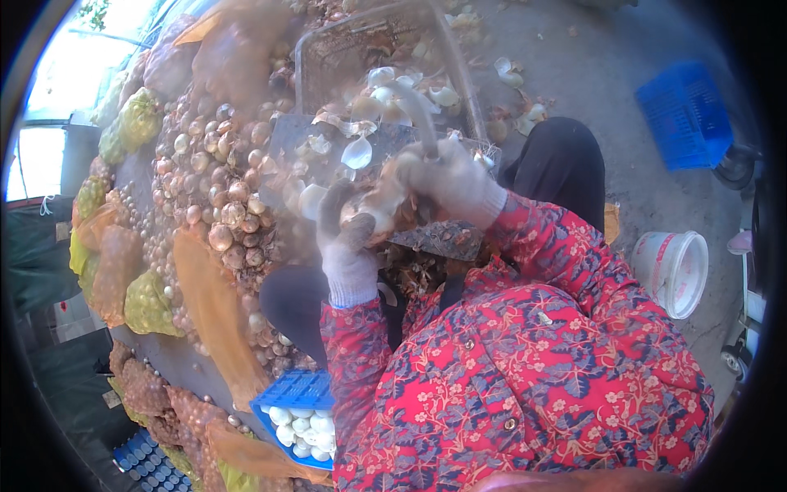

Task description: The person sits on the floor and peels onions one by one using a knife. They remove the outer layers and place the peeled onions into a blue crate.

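Note:
My left hand [350, 246], in a pale knit glove with dirty fingers, grips a partly peeled onion [380, 209] above a dark board [446, 238]. Against the onion's far side is my gloved right hand [458, 178], its fingers closed on what looks like a knife [421, 114]; the curved grey blade is blurred and points away from me. A white onion skin piece [356, 152] lies on the board beyond my hands. Another pale onion [312, 200] sits just left of my left hand. Haze blurs this area, and the knife's handle is hidden in my grip.
Beyond the board stands a plastic crate [298, 74] with onion skins [393, 92]. Unpeeled onions [230, 197] are heaped at left, near mesh sacks [150, 301]. A blue basket [270, 424] holds peeled onions [301, 430]. At right are a white bucket [661, 270] and another blue basket [685, 117].

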